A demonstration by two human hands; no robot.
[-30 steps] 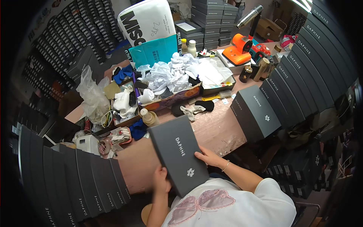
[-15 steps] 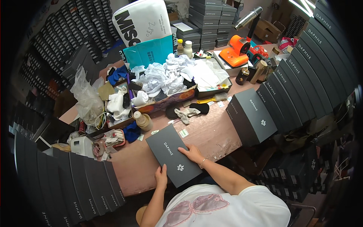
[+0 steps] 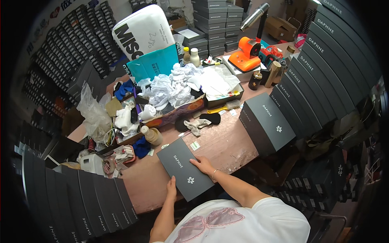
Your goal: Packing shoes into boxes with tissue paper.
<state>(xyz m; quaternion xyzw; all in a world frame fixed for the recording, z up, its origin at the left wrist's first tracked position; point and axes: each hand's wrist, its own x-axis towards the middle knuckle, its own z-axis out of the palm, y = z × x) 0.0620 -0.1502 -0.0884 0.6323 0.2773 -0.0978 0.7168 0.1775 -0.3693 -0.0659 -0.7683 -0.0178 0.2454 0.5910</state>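
A dark grey shoe box (image 3: 183, 168), lid on, lies at the near edge of the pink worktop, slightly turned. My left hand (image 3: 172, 188) grips its left side near the close corner. On the opposite side my right hand (image 3: 203, 166) holds on, thumb over the lid and fingers down out of sight. Just beyond the box, a greyish cloth (image 3: 197, 126) rests beside black insole-shaped pieces (image 3: 210, 118). A beige bottle (image 3: 151, 135) stands to the far left of the box.
Tall stacks of grey shoe boxes rise at the right (image 3: 324, 77) and left (image 3: 87, 202). A carton of crumpled white paper (image 3: 172, 87) fills the middle back. Behind it are an orange tool (image 3: 247, 54) with a metal nozzle and a white bag (image 3: 144, 32).
My view has shifted a little, so the surroundings appear slightly moved. Both hands keep their hold on the shoe box, which stays in nearly the same place.
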